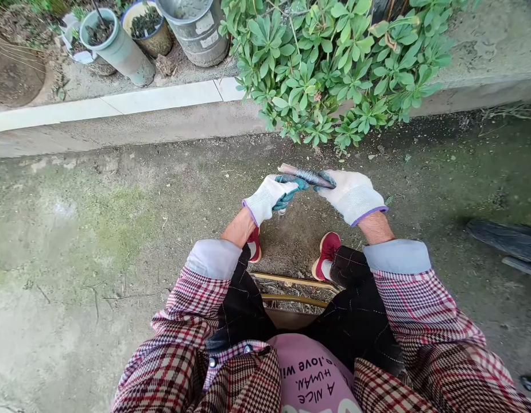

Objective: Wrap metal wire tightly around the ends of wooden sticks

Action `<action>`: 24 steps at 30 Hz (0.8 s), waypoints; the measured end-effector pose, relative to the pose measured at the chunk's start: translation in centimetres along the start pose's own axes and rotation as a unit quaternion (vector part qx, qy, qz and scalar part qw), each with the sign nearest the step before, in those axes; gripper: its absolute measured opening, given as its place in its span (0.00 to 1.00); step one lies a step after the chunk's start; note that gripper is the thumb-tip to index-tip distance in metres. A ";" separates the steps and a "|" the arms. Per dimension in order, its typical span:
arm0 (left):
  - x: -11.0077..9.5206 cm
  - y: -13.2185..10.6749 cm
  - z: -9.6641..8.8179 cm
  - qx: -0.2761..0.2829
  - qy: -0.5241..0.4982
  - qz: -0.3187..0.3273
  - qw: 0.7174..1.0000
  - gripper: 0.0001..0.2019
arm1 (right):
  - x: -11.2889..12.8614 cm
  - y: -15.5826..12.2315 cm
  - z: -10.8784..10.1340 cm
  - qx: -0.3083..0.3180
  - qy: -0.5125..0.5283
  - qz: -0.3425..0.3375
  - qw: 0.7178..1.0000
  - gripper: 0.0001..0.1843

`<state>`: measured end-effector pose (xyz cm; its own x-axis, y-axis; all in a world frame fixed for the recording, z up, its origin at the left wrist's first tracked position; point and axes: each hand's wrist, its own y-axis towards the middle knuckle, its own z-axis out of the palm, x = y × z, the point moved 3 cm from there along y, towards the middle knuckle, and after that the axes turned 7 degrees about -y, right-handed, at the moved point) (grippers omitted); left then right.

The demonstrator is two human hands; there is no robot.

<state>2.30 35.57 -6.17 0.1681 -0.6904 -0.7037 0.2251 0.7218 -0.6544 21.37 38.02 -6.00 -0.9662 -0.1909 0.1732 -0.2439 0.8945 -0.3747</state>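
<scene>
A short, dark rod point(306, 174) with a pale left end is held out in front of me, with fine, shiny thread or wire wound around its middle. My right hand point(351, 192), in a white glove with a dark teal palm, is closed around the rod's right end. My left hand point(276, 194), in a matching glove, is closed just below the rod, its fingertips close against the winding. A small pale bit shows under the left fingers, too blurred to name. What the left fingers pinch is hidden.
A leafy green shrub point(334, 74) overhangs the low, white-edged curb point(162, 97) ahead. Several pots and a metal bucket point(200, 34) stand behind it. Between my red shoes are yellowish bars point(295, 280). A black tyre-like object point(506, 238) lies at right on the bare ground.
</scene>
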 end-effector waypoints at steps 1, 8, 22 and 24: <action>0.1 0.0 0.0 0.000 0.000 -0.003 1.000 0.09 | 0.1 0.0 -0.1 0.000 0.000 0.000 1.000 0.12; 1.0 0.6 -0.1 0.013 -0.017 0.002 1.000 0.05 | 0.8 -0.2 -0.8 0.022 -0.021 0.022 0.999 0.11; 0.3 -0.9 0.3 0.004 -0.135 0.001 0.991 0.11 | 0.2 -0.2 0.5 -0.069 0.086 0.002 0.994 0.12; 0.1 -1.2 0.3 -0.004 -0.145 0.018 0.989 0.10 | 0.5 -0.2 0.3 -0.071 0.095 -0.005 0.993 0.13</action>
<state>2.29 34.59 -5.39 0.4444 -0.6487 -0.6178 0.2072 0.7454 -0.6336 20.95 37.63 -6.16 -0.9276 -0.1317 0.3495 -0.2252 0.9437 -0.2422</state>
